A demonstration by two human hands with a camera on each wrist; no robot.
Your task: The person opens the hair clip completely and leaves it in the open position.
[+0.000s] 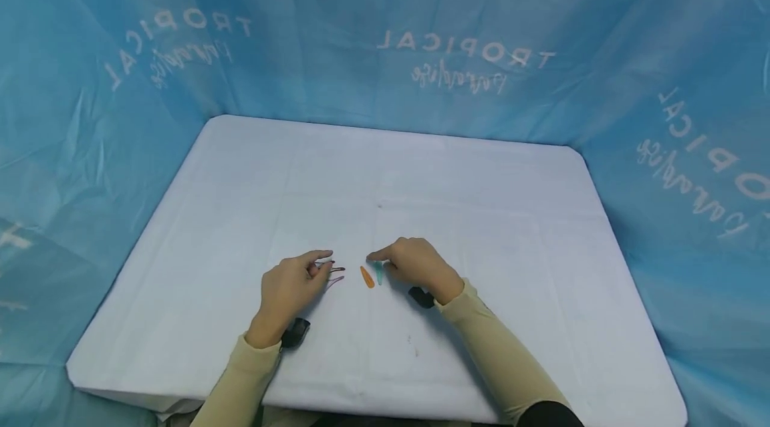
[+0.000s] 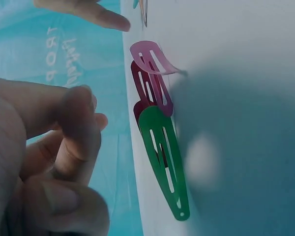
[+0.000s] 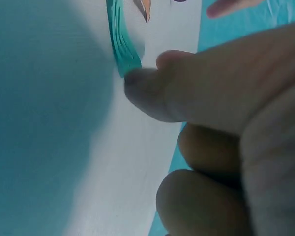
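Note:
Snap hair clips lie on the white table between the two hands. My left hand (image 1: 291, 283) hovers by the left group, fingers bent and holding nothing. In the left wrist view that group overlaps: a green hair clip (image 2: 169, 157), a pink hair clip (image 2: 146, 54) with a bent-up piece, and dark red (image 2: 140, 81) below them. My right hand (image 1: 418, 263) stretches its index finger out over the table, the other fingers curled. A fingertip (image 3: 142, 91) touches the end of a teal hair clip (image 3: 120, 39). Beside it lies an orange hair clip (image 1: 367, 277).
The white tabletop (image 1: 385, 166) has rounded corners and a few small marks. Blue sheeting (image 1: 337, 33) with printed lettering hangs around its back and sides. A black wrist device (image 1: 295, 333) sits under the left wrist, another (image 1: 422, 297) under the right.

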